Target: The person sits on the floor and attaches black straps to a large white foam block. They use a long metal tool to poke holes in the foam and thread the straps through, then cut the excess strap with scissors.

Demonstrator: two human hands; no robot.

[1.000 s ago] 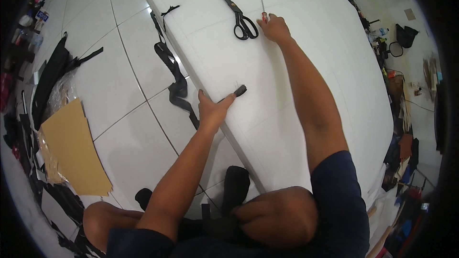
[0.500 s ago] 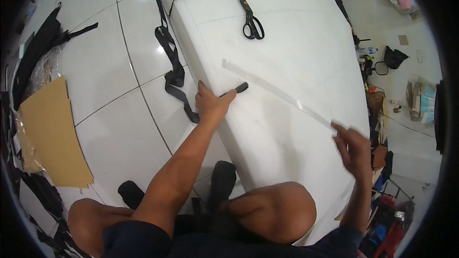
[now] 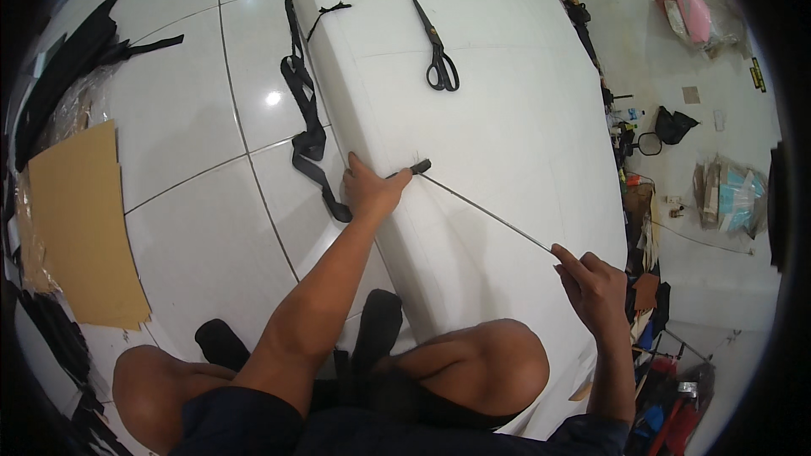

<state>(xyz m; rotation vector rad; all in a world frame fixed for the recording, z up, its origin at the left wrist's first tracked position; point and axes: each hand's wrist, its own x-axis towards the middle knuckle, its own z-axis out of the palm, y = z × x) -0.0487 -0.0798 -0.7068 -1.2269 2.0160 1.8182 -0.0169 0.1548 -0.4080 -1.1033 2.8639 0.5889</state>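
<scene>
My left hand (image 3: 376, 190) presses the end of a black fabric strip (image 3: 421, 167) onto the near left edge of the white slab-like surface (image 3: 498, 127). The rest of that strip seems to trail in folds down onto the tiles, a longer run of black strip (image 3: 309, 145) lying left of my hand. In my right hand (image 3: 594, 285), pinched by its end, is a clear ruler (image 3: 490, 213) turned edge-on, so it looks like a thin line. Its far end meets or nearly meets the strip's end. Black-handled scissors (image 3: 437, 55) lie farther off on the white surface.
A thin black scrap (image 3: 329, 13) hangs over the slab's left edge. Tan cardboard sheets (image 3: 84, 228) and black fabric (image 3: 72, 76) lie on the tiled floor at left. Along the right side runs clutter, with plastic-wrapped packs (image 3: 731, 194). My bent knee (image 3: 486, 367) rests against the slab.
The ruler has turned from flat-on to edge-on, and its far end has come down to the strip. My right hand has moved left and nearer to me. My left hand holds its place.
</scene>
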